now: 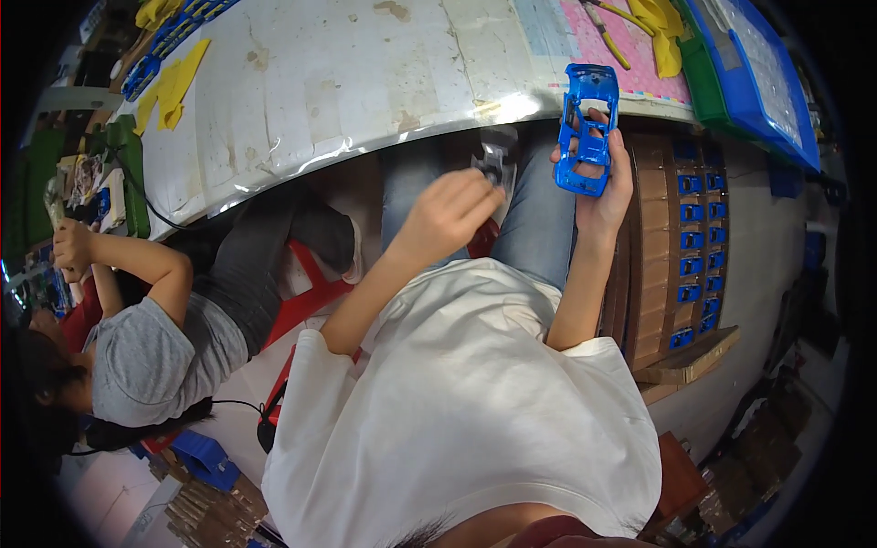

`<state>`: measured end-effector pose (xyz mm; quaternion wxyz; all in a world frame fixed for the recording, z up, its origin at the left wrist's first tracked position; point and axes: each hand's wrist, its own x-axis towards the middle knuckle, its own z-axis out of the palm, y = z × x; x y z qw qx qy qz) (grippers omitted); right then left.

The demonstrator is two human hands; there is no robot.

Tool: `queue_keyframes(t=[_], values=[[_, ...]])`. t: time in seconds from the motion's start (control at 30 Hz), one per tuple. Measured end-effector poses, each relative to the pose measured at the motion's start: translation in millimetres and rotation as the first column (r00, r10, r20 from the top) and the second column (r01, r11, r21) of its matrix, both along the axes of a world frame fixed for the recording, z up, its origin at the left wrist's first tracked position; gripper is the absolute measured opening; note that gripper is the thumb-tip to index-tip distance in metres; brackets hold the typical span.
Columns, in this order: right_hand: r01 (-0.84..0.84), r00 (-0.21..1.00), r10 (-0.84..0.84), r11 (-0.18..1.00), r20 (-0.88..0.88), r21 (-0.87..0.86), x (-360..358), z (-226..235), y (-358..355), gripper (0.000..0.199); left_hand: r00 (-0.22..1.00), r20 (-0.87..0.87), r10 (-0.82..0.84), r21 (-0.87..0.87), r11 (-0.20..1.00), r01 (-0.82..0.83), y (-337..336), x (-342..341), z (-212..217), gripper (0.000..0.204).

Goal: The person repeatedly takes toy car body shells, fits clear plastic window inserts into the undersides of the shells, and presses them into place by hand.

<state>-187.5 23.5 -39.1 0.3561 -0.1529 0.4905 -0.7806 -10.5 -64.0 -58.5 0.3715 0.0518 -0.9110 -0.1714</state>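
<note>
Up at the table's front edge, my right hand (610, 187) holds a blue toy car body shell (594, 149) upright. Its window openings show through, and my fingers are wrapped behind and along its side. Lower and to the left, over my lap, my left hand (446, 212) is closed, fingertips together, on a clear plastic car window piece (498, 151). The two parts are apart from each other. The lower end of the clear piece is partly hidden by my fingers.
A white-covered table (365, 73) spans the front, with yellow-handled pliers (607, 41) and yellow cloth (660, 32) on it. Blue and green bins (758, 82) stand at the right. A partitioned cardboard box (653, 228) holds several blue car shells. A co-worker (155, 356) sits left.
</note>
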Motion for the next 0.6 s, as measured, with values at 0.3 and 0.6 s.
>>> queue_keyframes(t=[0.3, 0.6], values=[[-0.045, 0.999, 0.045, 0.998, 0.017, -0.034, 3, 6, 5, 0.046, 0.966, 0.201, -0.164, 0.057, 0.986, 0.156, -1, 1, -12, 0.021], [-0.077, 0.997, 0.079, 0.995, 0.021, -0.064, 13, 13, 4, 0.047, 0.996, 0.018, -0.085, -0.044, 0.995, 0.086, -1, 6, 12, 0.025]])
